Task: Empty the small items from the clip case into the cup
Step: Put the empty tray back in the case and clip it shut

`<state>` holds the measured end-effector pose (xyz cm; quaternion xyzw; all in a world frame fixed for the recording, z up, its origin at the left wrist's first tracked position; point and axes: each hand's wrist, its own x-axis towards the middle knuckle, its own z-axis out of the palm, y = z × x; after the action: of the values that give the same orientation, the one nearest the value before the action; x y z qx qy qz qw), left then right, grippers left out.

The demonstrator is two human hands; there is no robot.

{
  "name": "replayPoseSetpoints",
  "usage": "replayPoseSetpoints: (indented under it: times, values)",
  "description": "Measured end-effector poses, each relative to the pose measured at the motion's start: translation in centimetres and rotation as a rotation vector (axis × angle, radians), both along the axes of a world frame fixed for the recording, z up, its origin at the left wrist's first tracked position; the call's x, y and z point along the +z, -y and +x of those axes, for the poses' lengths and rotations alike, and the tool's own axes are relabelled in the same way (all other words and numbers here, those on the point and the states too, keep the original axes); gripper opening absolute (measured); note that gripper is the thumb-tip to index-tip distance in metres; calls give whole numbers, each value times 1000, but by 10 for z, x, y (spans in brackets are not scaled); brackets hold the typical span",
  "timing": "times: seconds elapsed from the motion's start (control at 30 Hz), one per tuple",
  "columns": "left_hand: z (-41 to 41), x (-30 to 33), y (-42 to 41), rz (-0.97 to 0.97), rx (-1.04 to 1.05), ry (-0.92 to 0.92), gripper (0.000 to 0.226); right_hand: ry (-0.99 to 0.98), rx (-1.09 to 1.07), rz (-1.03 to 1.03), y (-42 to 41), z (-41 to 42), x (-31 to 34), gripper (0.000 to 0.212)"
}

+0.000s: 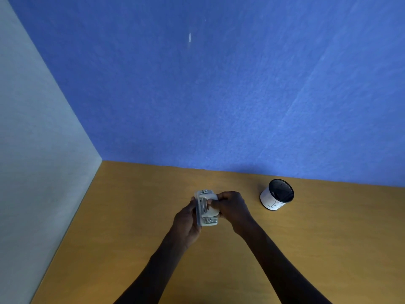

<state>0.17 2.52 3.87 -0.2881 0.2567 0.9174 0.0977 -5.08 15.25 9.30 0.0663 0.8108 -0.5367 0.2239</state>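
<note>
I hold a small clear clip case (206,208) above the wooden table, near its middle. My left hand (186,222) grips the case from the left side and underneath. My right hand (230,207) grips its right side, fingers on a pale lid or flap. Small metal items show through the case at its top and bottom ends. The cup (276,194), a black mesh pot with a white paper band, stands upright on the table to the right of my hands, well apart from them.
The wooden table (131,216) runs into a corner. A blue felt wall (219,95) stands behind it and a grey-green wall (32,150) on the left.
</note>
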Motion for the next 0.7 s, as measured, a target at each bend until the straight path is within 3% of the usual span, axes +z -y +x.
replayPoseSetpoints:
  times: [0.7]
  values:
    - [5, 1, -12, -34, -42, -57, 38, -18, -10, 76, -3, 4, -3, 13]
